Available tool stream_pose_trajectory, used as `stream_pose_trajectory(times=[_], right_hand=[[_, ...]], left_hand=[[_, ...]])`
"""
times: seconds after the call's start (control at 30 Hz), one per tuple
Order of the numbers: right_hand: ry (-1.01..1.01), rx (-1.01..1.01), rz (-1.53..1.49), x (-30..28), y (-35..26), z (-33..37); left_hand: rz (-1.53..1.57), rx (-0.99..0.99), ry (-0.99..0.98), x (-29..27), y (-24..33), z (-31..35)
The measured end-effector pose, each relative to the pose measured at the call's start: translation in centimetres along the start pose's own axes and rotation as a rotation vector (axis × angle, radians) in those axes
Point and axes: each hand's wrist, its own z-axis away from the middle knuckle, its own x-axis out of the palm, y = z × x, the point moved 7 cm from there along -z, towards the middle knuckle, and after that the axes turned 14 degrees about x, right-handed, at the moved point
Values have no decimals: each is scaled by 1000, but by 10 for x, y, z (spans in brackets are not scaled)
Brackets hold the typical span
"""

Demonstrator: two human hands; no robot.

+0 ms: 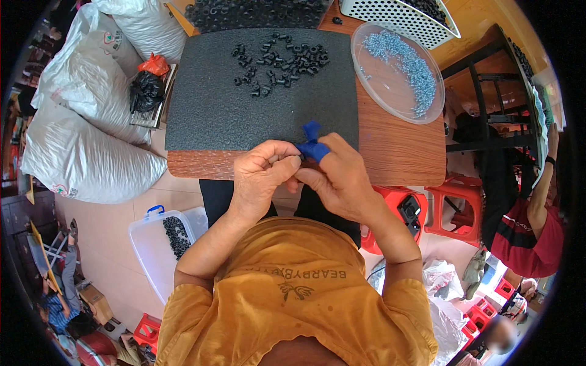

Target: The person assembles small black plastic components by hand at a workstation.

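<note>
In front of my chest, over the table's near edge, my two hands meet. My left hand (264, 172) is closed in a pinch, with a tiny black part (301, 157) at its fingertips. Against it presses my right hand (345, 178), also closed; whatever its thumb and fingers hold is mostly hidden. A blue strip (314, 149) is wrapped about a right finger, its loose end sticking up. Beyond the hands lies a dark grey mat (207, 104) bearing many small black tubular parts (284, 61). Right of it, a clear round tray (387, 100) holds tiny light-blue pieces (406, 64).
A white perforated basket (406, 21) and a dark tray of black parts (256, 15) stand at the back. White sacks (97, 143) crowd the left. On the floor are a clear bin (149, 256) and red stools (458, 210). A person in dark red (528, 238) is at right.
</note>
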Motion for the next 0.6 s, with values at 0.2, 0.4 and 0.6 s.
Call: stream_pose_trajectory(times=[0.2, 0.4, 0.6], right_hand=[[105, 178, -321, -10, 9, 0], [170, 65, -196, -15, 3, 1], [225, 67, -130, -14, 4, 4]], left_hand=[[62, 24, -57, 7, 1, 0], [9, 46, -118, 9, 6, 1], [-24, 72, -176, 11, 5, 3]])
